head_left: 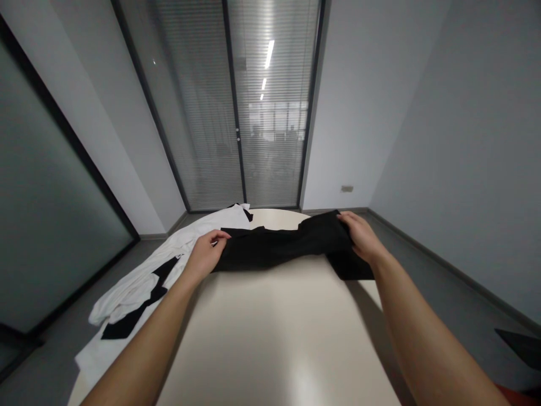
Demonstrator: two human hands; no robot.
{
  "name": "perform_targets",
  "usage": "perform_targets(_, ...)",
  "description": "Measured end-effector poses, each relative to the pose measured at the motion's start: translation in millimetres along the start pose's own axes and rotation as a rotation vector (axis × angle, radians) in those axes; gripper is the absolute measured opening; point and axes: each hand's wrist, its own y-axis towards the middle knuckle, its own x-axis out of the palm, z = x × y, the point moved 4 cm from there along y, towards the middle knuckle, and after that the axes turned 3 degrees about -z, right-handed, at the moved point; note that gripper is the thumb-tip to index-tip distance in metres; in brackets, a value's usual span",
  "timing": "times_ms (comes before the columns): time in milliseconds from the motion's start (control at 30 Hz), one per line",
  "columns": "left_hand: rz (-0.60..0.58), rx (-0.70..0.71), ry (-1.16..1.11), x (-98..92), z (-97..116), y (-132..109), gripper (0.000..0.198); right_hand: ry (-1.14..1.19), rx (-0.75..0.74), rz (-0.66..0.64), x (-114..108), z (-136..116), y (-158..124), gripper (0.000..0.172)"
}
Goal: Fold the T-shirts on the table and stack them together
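A black garment [274, 248], its exact kind unclear, is stretched sideways between my hands above the far half of the table. My left hand [208, 254] pinches its left end between thumb and fingers. At the upper right corner my right hand [359, 234] grips the cloth, fingers closed over the edge. The right part is raised, and a dark flap hangs below it past my right wrist. Left of my left forearm lies a loose heap of white clothes [131, 296] with black pieces [127, 324] among them.
The pale, glossy table [253, 332] stretches away from me, with white clothing along its left edge. Beyond it stands a glass door [270, 141] with blinds. Plain walls [465, 141] rise on the right, and a frosted glass panel [51, 197] stands at left.
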Motion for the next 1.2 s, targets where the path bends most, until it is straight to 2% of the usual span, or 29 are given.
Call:
perform_targets(100, -0.279, -0.064, 0.117, 10.0, -5, -7, 0.035, -0.169, 0.132, -0.318, 6, -2, -15, 0.036)
perform_targets(200, -0.589, -0.106, 0.284, 20.7, -11, -20, 0.044, -0.380, 0.133, -0.577, 7, -5, -30, 0.040)
perform_targets(267, -0.744, -0.116, 0.379, 25.0, -13, -29, 0.045, -0.489, 0.158, -0.727, 9, -5, -37, 0.044)
perform_targets(367, -0.921, -0.105, 0.379, 29.1, -11, -38, 0.036, -0.637, 0.278, -0.812, 11, 0, -42, 0.050)
perform_targets(500, -1.111, -0.158, 0.283, 32.7, -8, -48, 0.036, -0.808, 0.408, -0.771, 13, 10, -40, 0.061)
perform_targets(600, -1.169, -0.239, 0.256, 35.4, -12, -52, 0.037, -0.864, 0.409, -0.789, 14, 13, -40, 0.062)
perform_targets(667, -1.140, -0.247, 0.276, 37.5, -15, -51, 0.038, -0.874, 0.391, -0.814, 14, 12, -41, 0.062)
perform_targets(800, -0.951, -0.087, 0.352, 42.2, -9, -44, 0.036, -0.787, 0.433, -0.897, 18, 10, -45, 0.065)
perform_targets(867, -0.910, -0.009, 0.304, 46.8, -1, -44, 0.034, -0.759, 0.470, -0.936, 22, 11, -48, 0.071)
perform_targets(933, -0.928, 0.033, 0.213, 53.2, 8, -48, 0.035, -0.777, 0.472, -0.974, 26, 13, -49, 0.068)
perform_targets(1067, -1.050, 0.039, 0.036, 68.6, 23, -62, 0.039, -0.827, 0.412, -1.051, 40, 19, -51, 0.061)
perform_targets(1133, -1.080, 0.067, 0.028, 75.1, 28, -68, 0.043, -0.848, 0.384, -1.068, 47, 24, -52, 0.063)
perform_targets(1200, -1.062, 0.114, 0.086, 79.0, 30, -70, 0.044, -0.889, 0.355, -1.077, 54, 28, -52, 0.062)
